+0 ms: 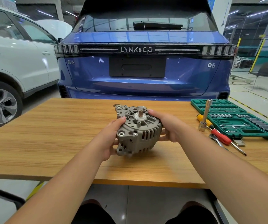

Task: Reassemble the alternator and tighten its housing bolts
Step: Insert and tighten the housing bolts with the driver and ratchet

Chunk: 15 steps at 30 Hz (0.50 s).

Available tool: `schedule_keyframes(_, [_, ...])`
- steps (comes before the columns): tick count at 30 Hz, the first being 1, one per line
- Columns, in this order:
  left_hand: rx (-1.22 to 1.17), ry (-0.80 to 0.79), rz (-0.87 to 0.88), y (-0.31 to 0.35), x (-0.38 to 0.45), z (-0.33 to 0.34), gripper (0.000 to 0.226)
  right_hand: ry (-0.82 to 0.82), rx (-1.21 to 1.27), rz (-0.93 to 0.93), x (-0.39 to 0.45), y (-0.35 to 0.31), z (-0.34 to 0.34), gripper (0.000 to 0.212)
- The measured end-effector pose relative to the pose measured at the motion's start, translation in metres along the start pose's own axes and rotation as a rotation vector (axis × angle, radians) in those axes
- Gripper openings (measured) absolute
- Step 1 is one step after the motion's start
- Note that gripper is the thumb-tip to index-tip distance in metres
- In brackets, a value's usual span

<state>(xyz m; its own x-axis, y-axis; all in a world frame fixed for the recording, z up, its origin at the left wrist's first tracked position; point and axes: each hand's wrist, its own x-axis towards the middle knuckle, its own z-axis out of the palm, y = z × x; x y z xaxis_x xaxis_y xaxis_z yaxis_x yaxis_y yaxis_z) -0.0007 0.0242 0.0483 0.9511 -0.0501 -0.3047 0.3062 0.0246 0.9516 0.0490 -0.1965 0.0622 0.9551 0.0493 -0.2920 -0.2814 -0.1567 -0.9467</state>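
Head view: the left hand (113, 135) and right hand (167, 126) each grip a side of the grey alternator (138, 130), held tilted over the middle of the wooden bench (49, 135). Its weight could let it slip and drop. A green socket case (236, 122) and screwdrivers (219, 135) lie right; a blue car (143, 70) stands behind.

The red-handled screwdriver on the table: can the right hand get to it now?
Probably not at once: the right hand grips the alternator together with the left hand. Once it lets go, bare table lies toward the screwdriver.
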Motion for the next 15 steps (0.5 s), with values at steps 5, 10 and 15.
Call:
schedule_keyframes(5, [-0.082, 0.060, -0.070, 0.004, -0.003, 0.004, 0.043, 0.128, -0.012, -0.032, 0.008, -0.015, 0.021, 0.035])
schedule_keyframes(10, [-0.135, 0.100, -0.058, -0.002, -0.008, 0.007, 0.057, 0.209, 0.139, -0.012, -0.001, -0.012, 0.031, 0.043])
schedule_keyframes(15, [-0.166, 0.105, -0.048, -0.009, -0.013, 0.010, 0.060, 0.352, 0.150, -0.233, -0.015, -0.002, 0.054, 0.074])
